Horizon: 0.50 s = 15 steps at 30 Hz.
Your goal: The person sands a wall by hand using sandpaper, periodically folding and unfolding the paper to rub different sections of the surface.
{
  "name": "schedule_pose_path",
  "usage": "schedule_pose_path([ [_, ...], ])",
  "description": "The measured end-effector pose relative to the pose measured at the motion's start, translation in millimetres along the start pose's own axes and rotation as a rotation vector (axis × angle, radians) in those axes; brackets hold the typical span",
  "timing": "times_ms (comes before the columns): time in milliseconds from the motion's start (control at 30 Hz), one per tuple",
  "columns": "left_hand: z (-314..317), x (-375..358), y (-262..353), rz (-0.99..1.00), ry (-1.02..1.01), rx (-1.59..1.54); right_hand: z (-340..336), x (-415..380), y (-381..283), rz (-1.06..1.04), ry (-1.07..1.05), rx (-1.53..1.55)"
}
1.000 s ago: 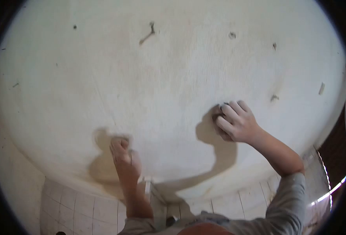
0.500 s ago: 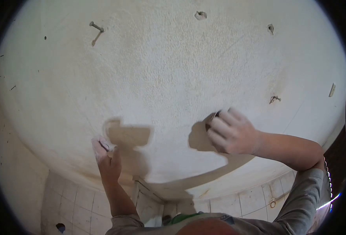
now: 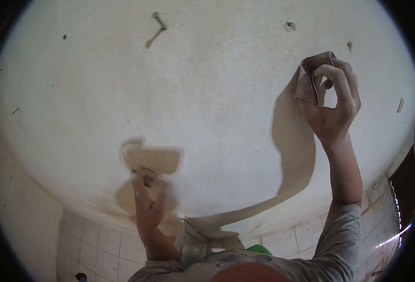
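Raised on the right, my right hand [image 3: 337,109] grips a folded sheet of sandpaper [image 3: 306,88] and holds it at the pale plastered wall [image 3: 221,117]. Thumb and fingers curl round the sheet's edge, and part of it is hidden behind them. Lower on the left, my left hand [image 3: 150,207] is at the same wall with fingers bent and apart, somewhat blurred. Nothing can be made out in it. White dust coats both hands. Shadows of the arms and head fall on the wall.
A bolt [image 3: 159,21] juts from the upper wall. Holes [image 3: 289,26] and a small embedded fitting [image 3: 400,105] mark its surface. Below are white tiles [image 3: 106,249], a boxed corner ledge [image 3: 191,237] and a dark opening [image 3: 407,192] at the far right.
My right hand has swept up and to the right with the sandpaper, the arm now stretched upward. My left hand sits slightly farther right and lower. The whole view has shifted a little.
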<state>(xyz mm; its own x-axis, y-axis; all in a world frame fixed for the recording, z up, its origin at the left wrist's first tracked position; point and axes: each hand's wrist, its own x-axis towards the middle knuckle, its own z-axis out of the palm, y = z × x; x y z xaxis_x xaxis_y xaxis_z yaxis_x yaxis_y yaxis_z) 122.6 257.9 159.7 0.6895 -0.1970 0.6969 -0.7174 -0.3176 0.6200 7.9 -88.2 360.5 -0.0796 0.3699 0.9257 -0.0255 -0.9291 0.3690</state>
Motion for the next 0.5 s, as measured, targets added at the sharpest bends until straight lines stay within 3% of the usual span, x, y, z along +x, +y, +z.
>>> schedule_pose_path([
  [200, -4.0, -0.3, -6.0, -0.095, -0.050, -0.087, 28.1, 17.0, -52.9, 0.159, -0.086, 0.152],
  [300, -3.0, -3.0, -12.2, -0.054, -0.072, 0.067, 48.0, 15.7, -92.9, 0.037, -0.180, 0.244],
  [333, -2.7, -3.7, -9.4, -0.048, -0.065, 0.027, 54.6, 10.3, -110.5, 0.017, -0.245, 0.272],
  [400, -4.9, -0.3, -0.2, -0.030, -0.044, -0.052, 56.2, -2.8, -139.2, -0.250, -0.389, 0.325],
  [500, -12.9, 4.1, 0.2, -0.018, -0.073, -0.108, 54.2, -22.2, -156.0, -0.376, -0.658, 0.439],
])
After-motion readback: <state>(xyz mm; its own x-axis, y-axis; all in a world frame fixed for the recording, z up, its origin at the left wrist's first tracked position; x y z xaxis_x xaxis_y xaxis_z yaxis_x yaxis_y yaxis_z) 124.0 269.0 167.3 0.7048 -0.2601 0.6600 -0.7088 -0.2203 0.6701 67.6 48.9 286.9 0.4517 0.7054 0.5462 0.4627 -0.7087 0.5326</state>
